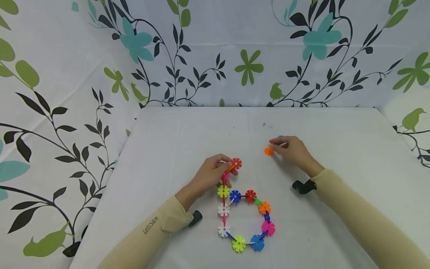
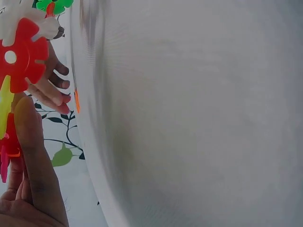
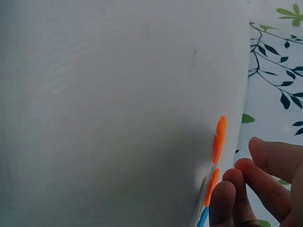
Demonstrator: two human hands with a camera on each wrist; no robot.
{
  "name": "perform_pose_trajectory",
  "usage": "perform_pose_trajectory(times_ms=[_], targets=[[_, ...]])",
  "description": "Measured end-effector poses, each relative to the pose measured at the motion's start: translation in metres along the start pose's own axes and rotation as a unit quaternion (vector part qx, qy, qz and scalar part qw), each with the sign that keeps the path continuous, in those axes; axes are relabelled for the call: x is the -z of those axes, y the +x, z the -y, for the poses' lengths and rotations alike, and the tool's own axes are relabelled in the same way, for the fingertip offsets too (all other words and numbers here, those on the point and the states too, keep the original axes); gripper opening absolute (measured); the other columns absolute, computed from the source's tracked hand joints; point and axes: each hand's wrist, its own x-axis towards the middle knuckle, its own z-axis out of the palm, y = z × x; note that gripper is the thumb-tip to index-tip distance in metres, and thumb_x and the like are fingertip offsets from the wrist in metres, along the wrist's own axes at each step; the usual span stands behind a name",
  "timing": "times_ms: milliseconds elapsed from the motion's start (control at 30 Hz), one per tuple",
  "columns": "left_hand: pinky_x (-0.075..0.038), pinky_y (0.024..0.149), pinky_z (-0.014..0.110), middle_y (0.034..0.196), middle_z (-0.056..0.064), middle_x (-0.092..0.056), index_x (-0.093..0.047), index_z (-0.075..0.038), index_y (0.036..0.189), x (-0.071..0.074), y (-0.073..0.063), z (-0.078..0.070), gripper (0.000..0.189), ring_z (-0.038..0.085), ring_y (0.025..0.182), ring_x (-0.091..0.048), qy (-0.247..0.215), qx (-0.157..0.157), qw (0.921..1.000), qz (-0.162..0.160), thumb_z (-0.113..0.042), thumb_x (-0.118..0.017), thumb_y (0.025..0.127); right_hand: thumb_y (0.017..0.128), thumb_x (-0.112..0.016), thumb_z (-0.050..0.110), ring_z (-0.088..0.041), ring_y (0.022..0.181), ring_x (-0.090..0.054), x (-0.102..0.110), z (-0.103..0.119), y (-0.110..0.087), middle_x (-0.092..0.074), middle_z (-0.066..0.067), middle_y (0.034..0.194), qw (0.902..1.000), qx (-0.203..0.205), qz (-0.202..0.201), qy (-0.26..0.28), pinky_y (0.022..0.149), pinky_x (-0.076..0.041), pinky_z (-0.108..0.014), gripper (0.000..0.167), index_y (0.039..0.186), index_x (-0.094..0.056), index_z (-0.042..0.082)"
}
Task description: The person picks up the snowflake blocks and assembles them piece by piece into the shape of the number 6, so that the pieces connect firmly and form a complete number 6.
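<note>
My left hand (image 1: 211,172) pinches the upper end of a chain of notched plastic discs, close by a red disc (image 1: 236,163) and a pink disc (image 1: 225,175). Below it the chain joins a closed ring of multicoloured discs, including a yellow disc (image 1: 239,244) and a light blue disc (image 1: 257,243), lying on the table. Over the table's far part is my right hand (image 1: 293,151), its fingers loosely bent and holding nothing. Beside its fingertips lies an orange disc (image 1: 268,151). The right wrist view shows a second orange disc (image 3: 212,187) and a blue disc (image 3: 203,216), partly hidden by the fingers.
A white cloth covers the table (image 1: 174,142). Behind it and to the left hangs a curtain (image 1: 208,33) printed with leaves and flowers. Dark wrist-camera mounts (image 1: 304,186) stick out by both sleeves.
</note>
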Motion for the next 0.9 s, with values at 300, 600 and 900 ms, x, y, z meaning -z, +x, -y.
perform_pose_trajectory(times_ms=[300, 600, 900], targets=[[-0.05, 0.055, 0.026, 0.101, 0.006, -0.076, -0.06, -0.01, 0.12, 0.0001, -0.0004, 0.0013, 0.02, 0.024, 0.061, -0.069, -0.008, 0.001, 1.0, 0.002, -0.022, -0.052, 0.106, 0.094, -0.074, 0.028, -0.028, 0.097, -0.059, -0.0072, -0.0023, -0.0013, -0.069, -0.01, 0.113, 0.9951, 0.025, 0.0, -0.095, 0.07, -0.051, -0.033, 0.038, 0.124, -0.071, 0.006], [-0.051, 0.055, 0.026, 0.101, 0.008, -0.076, -0.059, -0.008, 0.121, -0.0003, -0.0005, 0.0016, 0.021, 0.024, 0.061, -0.069, -0.011, 0.001, 0.9999, 0.003, -0.022, -0.051, 0.106, 0.091, -0.077, 0.028, -0.028, 0.094, -0.057, -0.0076, -0.0021, -0.0015, -0.065, -0.009, 0.106, 0.9941, 0.022, 0.001, -0.106, 0.073, -0.049, -0.037, 0.03, 0.115, -0.075, 0.009], [-0.051, 0.055, 0.027, 0.099, 0.006, -0.076, -0.059, -0.008, 0.12, -0.0004, -0.0006, 0.0002, 0.022, 0.025, 0.062, -0.07, -0.01, 0.005, 0.9999, -0.001, -0.023, -0.051, 0.106, 0.092, -0.076, 0.022, -0.027, 0.084, -0.06, -0.007, 0.0024, -0.0035, -0.07, -0.007, 0.102, 0.9955, 0.05, -0.023, -0.078, 0.071, -0.05, -0.037, 0.016, 0.103, -0.075, 0.01]])
